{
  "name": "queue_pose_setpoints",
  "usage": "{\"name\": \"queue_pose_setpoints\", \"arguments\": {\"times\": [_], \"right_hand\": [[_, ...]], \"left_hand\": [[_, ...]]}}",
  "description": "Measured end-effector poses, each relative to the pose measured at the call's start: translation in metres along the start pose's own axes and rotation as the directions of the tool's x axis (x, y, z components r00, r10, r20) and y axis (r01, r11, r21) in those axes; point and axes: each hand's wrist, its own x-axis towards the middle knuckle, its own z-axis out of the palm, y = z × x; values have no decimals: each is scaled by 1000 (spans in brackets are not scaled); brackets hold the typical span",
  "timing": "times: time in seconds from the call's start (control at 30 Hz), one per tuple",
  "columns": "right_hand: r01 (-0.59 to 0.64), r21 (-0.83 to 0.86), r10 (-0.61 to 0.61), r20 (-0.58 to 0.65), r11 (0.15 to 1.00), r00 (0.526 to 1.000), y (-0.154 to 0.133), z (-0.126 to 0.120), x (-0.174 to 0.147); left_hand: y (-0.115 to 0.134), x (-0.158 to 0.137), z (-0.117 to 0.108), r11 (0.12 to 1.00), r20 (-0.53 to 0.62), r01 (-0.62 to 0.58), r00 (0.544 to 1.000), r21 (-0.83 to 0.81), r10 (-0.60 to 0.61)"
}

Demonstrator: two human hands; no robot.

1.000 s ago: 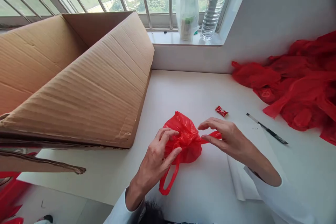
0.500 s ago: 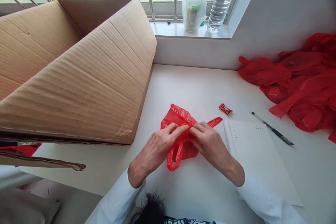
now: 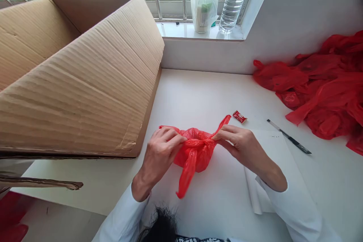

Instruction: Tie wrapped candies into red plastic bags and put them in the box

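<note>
A red plastic bag lies bunched on the white table between my hands, its upper part twisted into a knot. My left hand is closed on the bag's left side, fingers pinching the gathered plastic. On the right, my right hand pinches the other end beside the knot, and one strip of the bag sticks up past its fingers. Another loose strip hangs toward me from the knot. What the bag holds, if anything, is hidden. Just beyond my right hand lies a small red wrapped packet.
A large open cardboard box stands at left. Paper lies under my right forearm, with a pen beside it. Red plastic bags are heaped at far right. A water bottle stands on the windowsill.
My hands have moved apart, drawing the bag's ends outward and tightening the knot. The loose strip toward me hangs longer. The paper's near left edge has shifted under my right arm.
</note>
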Motion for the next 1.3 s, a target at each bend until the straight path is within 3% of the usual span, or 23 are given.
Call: {"name": "queue_pose_setpoints", "arguments": {"times": [0.13, 0.23, 0.3, 0.4, 0.47, 0.63, 0.7, 0.77, 0.87, 0.93, 1.0, 1.07, 1.2, 1.3], "right_hand": [[-112, -20, 114, 91, 993, 989, 34, -20, -8], [-143, -37, 147, 203, 989, 968, 53, -36, -18], [-115, -12, 115, 248, 993, 962, 53, -43, -19], [-50, 107, 28, 195, 993, 980, 30, -39, -10], [-53, 162, 31, 135, 985, 990, 10, -26, 2], [-89, 127, 57, 237, 988, 970, -15, 6, 18], [-118, 173, 89, 166, 978, 982, -12, 3, 17], [-186, 257, 193, -2, 948, 981, -7, -7, 11], [-293, 321, 369, -210, 901, 905, -4, -24, -1], [-319, 308, 395, -231, 896, 889, -6, -31, -11], [-284, 325, 352, -175, 902, 919, -10, -35, -21], [-228, 363, 279, -94, 903, 956, -17, -38, -29], [-83, 348, 68, 56, 934, 996, -40, -37, -33], [107, 318, -150, 114, 942, 982, -55, -28, -28]], "left_hand": [[-13, -37, -12, 976, -89, 219, 972, 1, -218], [-11, -61, -21, 953, -23, 304, 952, -1, -304], [-1, -67, -28, 955, 41, 296, 955, -13, -295], [23, -58, -34, 976, 88, 207, 976, -66, -201], [36, -41, -30, 984, 74, 141, 988, -111, -133], [40, -5, -5, 966, 109, 186, 980, -179, -168], [33, -3, -1, 934, 84, 231, 973, -274, -216], [25, -9, -5, 877, 4, 282, 952, -389, -305], [16, -23, -18, 763, -101, 342, 879, -549, -466], [16, -33, -27, 694, -108, 356, 842, -625, -529], [24, -40, -34, 647, -90, 345, 836, -680, -541], [38, -41, -38, 666, -86, 342, 849, -663, -522], [64, -25, -34, 896, -215, 312, 896, -314, -388], [71, -14, -28, 968, -295, 231, 922, -95, -249]]}}
